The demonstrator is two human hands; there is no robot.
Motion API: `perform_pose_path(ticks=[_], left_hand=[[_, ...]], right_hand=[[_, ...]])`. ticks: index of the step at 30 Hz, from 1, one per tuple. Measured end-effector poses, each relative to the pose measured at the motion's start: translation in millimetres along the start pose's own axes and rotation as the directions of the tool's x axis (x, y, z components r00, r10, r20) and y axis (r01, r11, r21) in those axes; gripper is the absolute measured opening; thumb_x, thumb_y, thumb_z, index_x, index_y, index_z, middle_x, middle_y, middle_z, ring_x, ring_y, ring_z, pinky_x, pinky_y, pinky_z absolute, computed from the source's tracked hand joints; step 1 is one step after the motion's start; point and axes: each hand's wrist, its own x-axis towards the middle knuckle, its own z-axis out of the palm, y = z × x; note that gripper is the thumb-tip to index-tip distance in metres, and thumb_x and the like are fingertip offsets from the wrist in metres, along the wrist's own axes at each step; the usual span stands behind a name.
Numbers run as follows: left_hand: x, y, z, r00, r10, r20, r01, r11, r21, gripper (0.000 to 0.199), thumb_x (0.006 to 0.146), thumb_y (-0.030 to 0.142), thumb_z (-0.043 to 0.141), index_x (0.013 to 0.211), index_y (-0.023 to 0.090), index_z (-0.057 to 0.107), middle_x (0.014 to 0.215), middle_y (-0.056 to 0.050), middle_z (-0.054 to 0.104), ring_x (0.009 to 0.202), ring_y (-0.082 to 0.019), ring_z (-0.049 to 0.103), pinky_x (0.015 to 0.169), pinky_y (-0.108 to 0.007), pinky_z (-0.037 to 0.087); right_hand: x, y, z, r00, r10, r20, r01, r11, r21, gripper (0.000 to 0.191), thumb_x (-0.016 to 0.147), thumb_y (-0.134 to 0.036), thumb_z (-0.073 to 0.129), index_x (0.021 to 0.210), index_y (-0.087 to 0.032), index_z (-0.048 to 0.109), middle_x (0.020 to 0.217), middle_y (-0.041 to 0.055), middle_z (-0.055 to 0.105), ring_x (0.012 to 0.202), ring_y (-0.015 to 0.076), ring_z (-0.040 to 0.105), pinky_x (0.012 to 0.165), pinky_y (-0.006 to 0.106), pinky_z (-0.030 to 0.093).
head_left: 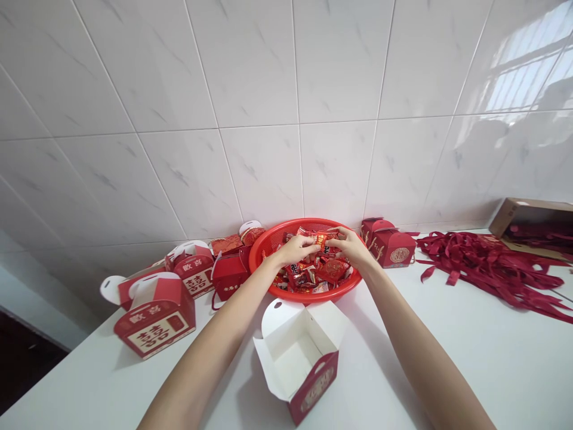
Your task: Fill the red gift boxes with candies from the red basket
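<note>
A red plastic basket (pixel 258 254) stands against the wall, heaped with red-wrapped candies (pixel 308 278). Over the heap, my left hand (pixel 296 248) and my right hand (pixel 351 246) meet from either side at a red candy packet (pixel 321 239) with gold print. The fingers of both hands are closed on its ends. In front of the basket sits an open gift box (pixel 298 358), white inside and dark red outside, with its flaps spread. Nothing lies in it.
Closed red gift boxes stand at the left, one box (pixel 156 325) nearest the front. Another red box (pixel 390 243) is right of the basket. Farther right lie a pile of dark red ribbons (pixel 478 263) and a cardboard box (pixel 510 218). A tiled wall (pixel 259 167) bounds the back.
</note>
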Motion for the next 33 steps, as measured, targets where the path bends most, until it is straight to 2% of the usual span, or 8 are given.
perform_pose_path(ticks=[5,10,14,16,20,23,29,33], left_hand=[[3.2,-4.2,0.5,0.996,-0.078,0.033,0.08,0.996,-0.035,0.02,0.085,0.022,0.051,0.066,0.018,0.058,0.061,0.001,0.063,0.063,-0.015,0.06,0.067,-0.028,0.049],[6.8,-9.3,1.1,0.995,-0.085,0.059,0.089,0.994,-0.061,0.02,0.082,0.022,0.053,0.063,0.018,0.056,0.06,0.002,0.063,0.065,-0.016,0.063,0.069,-0.029,0.052],[9.2,-12.9,1.0,0.992,-0.117,0.035,0.12,0.987,-0.109,0.025,0.084,0.022,0.045,0.066,0.018,0.06,0.063,-0.002,0.067,0.064,-0.017,0.064,0.071,-0.031,0.053],[8.7,-15.4,1.2,0.989,-0.148,0.029,0.149,0.987,-0.053,0.023,0.081,0.019,0.045,0.066,0.018,0.063,0.065,-0.002,0.069,0.066,-0.017,0.065,0.073,-0.03,0.053],[3.4,-18.0,3.2,0.948,-0.223,0.225,0.169,0.957,0.235,0.016,0.066,0.014,0.057,0.069,0.019,0.072,0.064,0.001,0.07,0.066,-0.016,0.065,0.064,-0.023,0.049],[-0.2,-16.1,6.5,0.903,-0.266,0.337,0.149,0.93,0.335,0.016,0.062,0.016,0.063,0.071,0.019,0.076,0.065,0.001,0.071,0.062,-0.015,0.063,0.057,-0.021,0.046],[1.6,-12.6,15.3,0.889,-0.171,0.425,0.027,0.946,0.324,0.016,0.065,0.021,0.063,0.071,0.02,0.078,0.066,0.001,0.073,0.06,-0.015,0.062,0.055,-0.021,0.045],[3.6,-2.0,22.0,0.914,-0.035,0.404,-0.113,0.935,0.337,0.025,0.072,0.015,0.058,0.084,0.02,0.08,0.081,-0.001,0.078,0.07,-0.015,0.066,0.065,-0.02,0.047]], right_hand=[[-5.6,-3.8,1.0,0.998,-0.003,0.06,0.004,1.0,-0.02,0.024,0.065,-0.023,0.078,0.086,-0.019,0.067,0.075,-0.0005,0.067,0.062,0.0125,0.06,0.041,0.017,0.048],[-3.9,-0.9,0.6,0.998,0.008,0.065,-0.007,1.0,-0.013,0.022,0.067,-0.024,0.078,0.085,-0.019,0.068,0.077,0.0009,0.07,0.062,0.0135,0.062,0.041,0.019,0.05],[2.4,1.9,0.0,0.999,0.005,-0.04,-0.005,1.0,0.002,0.018,0.067,-0.022,0.075,0.082,-0.018,0.067,0.076,0.0016,0.07,0.062,0.0146,0.062,0.041,0.022,0.052],[4.8,2.0,0.2,0.994,0.003,-0.11,0.002,0.999,0.05,0.02,0.065,-0.022,0.076,0.082,-0.018,0.067,0.077,0.0018,0.07,0.063,0.015,0.062,0.043,0.023,0.055],[6.1,1.5,1.1,0.985,0.01,-0.174,0.013,0.992,0.129,0.022,0.063,-0.022,0.077,0.082,-0.018,0.067,0.077,0.0024,0.069,0.066,0.0158,0.064,0.043,0.023,0.056],[6.2,3.7,0.8,0.986,-0.003,-0.167,0.028,0.989,0.148,0.021,0.063,-0.023,0.075,0.081,-0.018,0.065,0.078,0.0027,0.07,0.065,0.0158,0.064,0.043,0.023,0.055],[6.6,6.4,-0.4,0.978,-0.021,-0.207,0.058,0.983,0.173,0.023,0.064,-0.026,0.073,0.084,-0.018,0.065,0.077,0.0018,0.069,0.066,0.0155,0.064,0.044,0.022,0.054],[4.8,2.5,0.7,0.968,-0.006,-0.25,0.055,0.981,0.188,0.021,0.064,-0.026,0.073,0.079,-0.018,0.061,0.072,0.0004,0.067,0.066,0.0162,0.065,0.045,0.023,0.054]])
